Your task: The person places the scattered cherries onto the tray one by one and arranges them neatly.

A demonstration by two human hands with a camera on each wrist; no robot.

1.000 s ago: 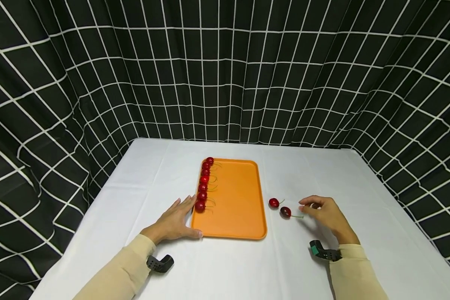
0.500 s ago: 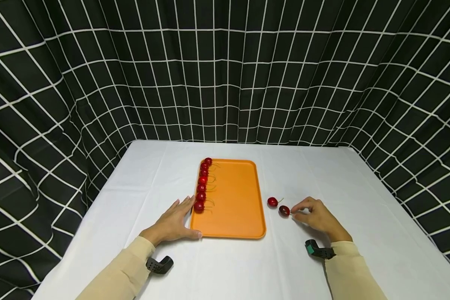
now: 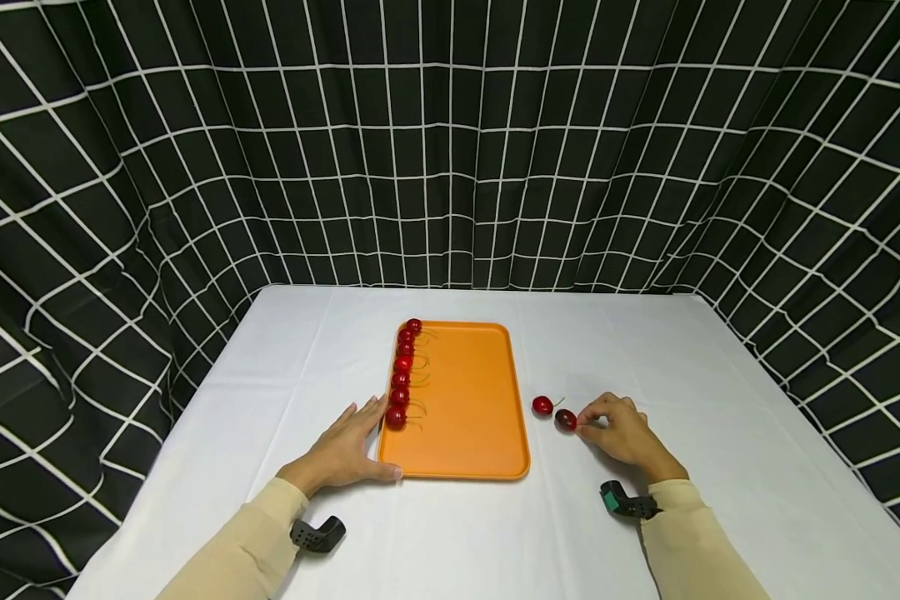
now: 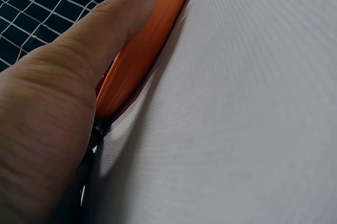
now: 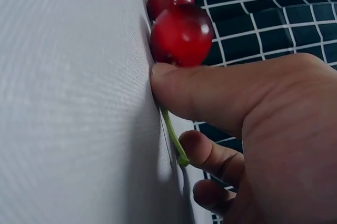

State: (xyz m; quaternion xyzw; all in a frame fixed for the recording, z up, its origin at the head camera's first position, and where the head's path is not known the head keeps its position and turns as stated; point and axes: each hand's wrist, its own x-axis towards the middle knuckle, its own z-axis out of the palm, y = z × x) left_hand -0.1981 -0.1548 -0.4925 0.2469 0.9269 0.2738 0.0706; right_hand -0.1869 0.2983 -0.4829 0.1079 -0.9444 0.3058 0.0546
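Observation:
My left hand lies spread at the near left corner of an orange tray. Its thumb touches the tray's near edge, also visible in the left wrist view. Several red cherries form a row along the tray's left side, their stems pointing right. On the cloth right of the tray, my right hand pinches a dark red cherry at the base of its stem. The right wrist view shows the green stem running past the thumb; the index fingertip is hidden there. Just beyond sits another red cherry.
A white cloth covers the table. Black curtains with a white grid hang behind and on both sides. A black wrist device sits by the left cuff, with another device by the right.
My right hand has moved left to the dark cherry and its finger and thumb have closed at the stem. The left hand stays at the tray. The head view has shifted slightly.

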